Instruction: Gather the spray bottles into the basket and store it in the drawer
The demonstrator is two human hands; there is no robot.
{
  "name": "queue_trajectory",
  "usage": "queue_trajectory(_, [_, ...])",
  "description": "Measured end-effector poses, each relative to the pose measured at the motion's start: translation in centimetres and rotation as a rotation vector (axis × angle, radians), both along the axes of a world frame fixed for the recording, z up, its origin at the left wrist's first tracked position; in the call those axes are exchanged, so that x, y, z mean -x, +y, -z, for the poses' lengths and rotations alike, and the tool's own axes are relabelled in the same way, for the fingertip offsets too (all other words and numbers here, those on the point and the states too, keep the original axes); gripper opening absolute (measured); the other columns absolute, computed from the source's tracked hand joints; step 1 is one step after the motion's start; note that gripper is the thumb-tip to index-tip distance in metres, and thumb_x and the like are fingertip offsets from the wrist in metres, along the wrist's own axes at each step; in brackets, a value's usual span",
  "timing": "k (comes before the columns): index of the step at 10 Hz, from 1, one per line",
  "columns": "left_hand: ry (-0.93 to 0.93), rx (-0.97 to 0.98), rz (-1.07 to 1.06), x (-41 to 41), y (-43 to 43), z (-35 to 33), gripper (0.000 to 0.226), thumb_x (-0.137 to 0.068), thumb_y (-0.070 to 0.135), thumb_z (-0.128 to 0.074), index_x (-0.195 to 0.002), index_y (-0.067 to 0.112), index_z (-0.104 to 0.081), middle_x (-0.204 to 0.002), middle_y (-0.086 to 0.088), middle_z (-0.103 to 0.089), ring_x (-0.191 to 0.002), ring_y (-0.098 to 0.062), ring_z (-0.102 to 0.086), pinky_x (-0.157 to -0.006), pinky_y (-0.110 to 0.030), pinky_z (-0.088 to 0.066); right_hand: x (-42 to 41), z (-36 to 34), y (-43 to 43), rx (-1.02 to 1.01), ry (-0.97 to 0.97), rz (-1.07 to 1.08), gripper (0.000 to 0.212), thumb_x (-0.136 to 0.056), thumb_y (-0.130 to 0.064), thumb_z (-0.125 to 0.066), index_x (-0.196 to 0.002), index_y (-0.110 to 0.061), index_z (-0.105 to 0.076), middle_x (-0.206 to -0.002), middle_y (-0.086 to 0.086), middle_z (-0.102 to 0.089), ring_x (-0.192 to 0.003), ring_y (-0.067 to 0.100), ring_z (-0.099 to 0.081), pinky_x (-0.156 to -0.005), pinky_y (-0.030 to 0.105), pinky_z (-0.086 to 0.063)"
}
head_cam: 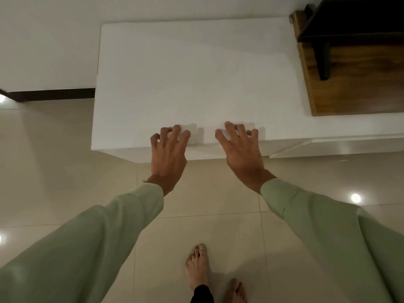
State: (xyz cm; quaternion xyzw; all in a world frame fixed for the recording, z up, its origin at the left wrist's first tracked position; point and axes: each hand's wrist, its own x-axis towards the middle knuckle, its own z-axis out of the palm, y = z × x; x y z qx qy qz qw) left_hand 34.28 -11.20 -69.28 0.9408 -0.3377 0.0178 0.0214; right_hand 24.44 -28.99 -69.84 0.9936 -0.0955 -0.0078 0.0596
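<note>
Covering most of the view, glossy beige floor tiles [196,193] reflect ceiling lights. Next, the white cabinet [196,73] has a smooth, matte, box-like top, bare of anything; a wooden shelf unit [354,79] stands beside it. No spray bottles or basket show, so they are likely already inside the shut drawer [218,150]; the task looks nearly finished. Left hand [169,154] and right hand [241,152] hover with fingers spread and curled, empty, over the front edge.

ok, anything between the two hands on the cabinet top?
Nothing. In the head view the stretch between the left hand and right hand is bare white cabinet top, only finger shadows. No bottles or basket visible.
</note>
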Motion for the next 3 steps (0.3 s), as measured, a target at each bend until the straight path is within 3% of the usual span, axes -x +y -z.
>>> queue_trajectory(1, [0.035,-0.012,-0.009,0.7,-0.5,-0.8,0.053,-0.069,-0.013,-0.051,-0.115,0.014,-0.048,-0.122,-0.01,-0.056,-0.109,-0.035,-0.052,-0.083,-0.047,-0.046,-0.3,-0.7,0.7,0.001,-0.031,0.032,0.065,-0.066,0.017,-0.047,-0.121,-0.017,-0.046,-0.124,0.011,-0.049,-0.102,0.031,-0.047,-0.077,0.047,-0.04])
queue_trajectory(2, [0.172,-0.089,-0.008,0.9,-0.9,-3.0,0.057,-0.074,-0.008,-0.054,-0.126,0.012,-0.044,-0.134,-0.011,-0.048,-0.121,-0.035,-0.046,-0.089,-0.046,-0.047,-0.8,-3.1,1.5,-0.125,0.077,0.072,0.062,-0.069,0.009,-0.054,-0.125,-0.016,-0.047,-0.125,0.01,-0.05,-0.106,0.032,-0.048,-0.076,0.045,-0.041])
queue_trajectory(3, [0.308,-0.16,0.027,1.2,-0.2,-4.9,0.061,-0.083,0.007,-0.062,-0.138,0.01,-0.037,-0.152,-0.012,-0.031,-0.14,-0.034,-0.032,-0.104,-0.047,-0.041,-0.6,-5.3,1.3,-0.378,0.214,0.132,0.061,-0.084,-0.006,-0.059,-0.141,-0.017,-0.04,-0.146,0.009,-0.039,-0.128,0.033,-0.041,-0.094,0.05,-0.041])
